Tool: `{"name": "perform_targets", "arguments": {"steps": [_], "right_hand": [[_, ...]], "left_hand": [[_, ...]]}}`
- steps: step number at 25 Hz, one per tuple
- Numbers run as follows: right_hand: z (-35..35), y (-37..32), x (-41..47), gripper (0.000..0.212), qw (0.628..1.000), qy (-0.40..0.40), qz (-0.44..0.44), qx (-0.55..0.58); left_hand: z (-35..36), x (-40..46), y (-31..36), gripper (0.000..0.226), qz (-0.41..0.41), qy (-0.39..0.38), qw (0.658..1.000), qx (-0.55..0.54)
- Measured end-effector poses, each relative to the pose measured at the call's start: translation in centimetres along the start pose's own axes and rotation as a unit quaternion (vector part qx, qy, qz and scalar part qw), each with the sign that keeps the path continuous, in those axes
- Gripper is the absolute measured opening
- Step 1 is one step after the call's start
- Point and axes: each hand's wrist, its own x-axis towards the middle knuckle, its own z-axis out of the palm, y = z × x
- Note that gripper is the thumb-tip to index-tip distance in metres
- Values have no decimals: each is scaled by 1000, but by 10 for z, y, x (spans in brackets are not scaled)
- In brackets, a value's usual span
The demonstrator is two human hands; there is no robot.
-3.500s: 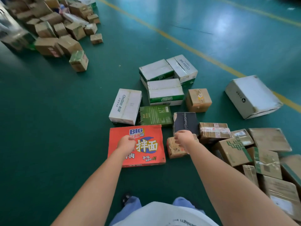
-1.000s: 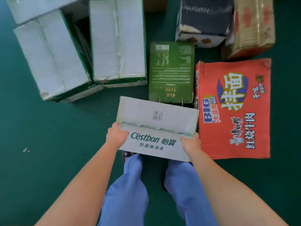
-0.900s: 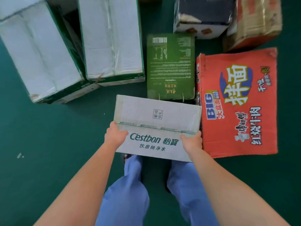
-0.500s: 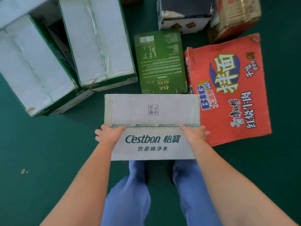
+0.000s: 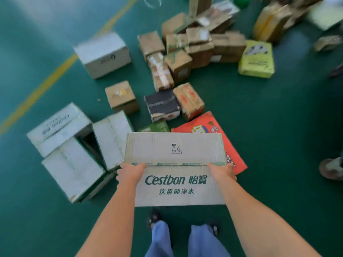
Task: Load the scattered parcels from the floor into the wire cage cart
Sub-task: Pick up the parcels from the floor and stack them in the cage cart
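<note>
- The Cestbon water carton [image 5: 176, 169] is held off the green floor [image 5: 278, 127] in front of the person, above their blue trouser legs [image 5: 185, 242] and shoes, its printed green lettering facing the camera.
- The left hand [image 5: 130, 173] grips the carton's left end, with the fingers wrapped around the side edge and hidden behind it.
- The right hand [image 5: 221, 172] grips the carton's right end in the same way, fingers curled out of view past the edge.
- Just left of the carton, three white cartons with green trim [image 5: 74, 151] lie together on the floor, touching one another.
- Just beyond the carton's far edge a green box [image 5: 155, 127] shows partly, and an orange-red noodle case [image 5: 213, 130] lies flat to the carton's right, partly covered by it.
- Further beyond the carton stand a black-topped box [image 5: 161, 103], a brown taped parcel [image 5: 189, 100] touching it, and a small brown cube parcel [image 5: 121, 96] apart to the left.
- Well beyond the carton lies a large white box [image 5: 103, 53] near a yellow floor line [image 5: 46, 84], and a blurred heap of brown parcels [image 5: 194, 47] to its right.
- A yellow-green package [image 5: 257, 59] sits at the right of that heap.
- Far right of the carton, another person's foot in a sandal [image 5: 331, 168] shows at the frame edge.
- The wire cage cart is not in view.
</note>
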Motion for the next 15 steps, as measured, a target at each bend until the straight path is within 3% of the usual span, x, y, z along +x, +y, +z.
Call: {"name": "perform_targets", "arguments": {"steps": [9,15], "right_hand": [[-227,13,25,79,994,63,-49,68],[-359,28,81,78,986,119,-48,106]], "left_hand": [[67,-173,146,91,143,42,988,44],[153,-240,249,94,225,-10,972,60]]}}
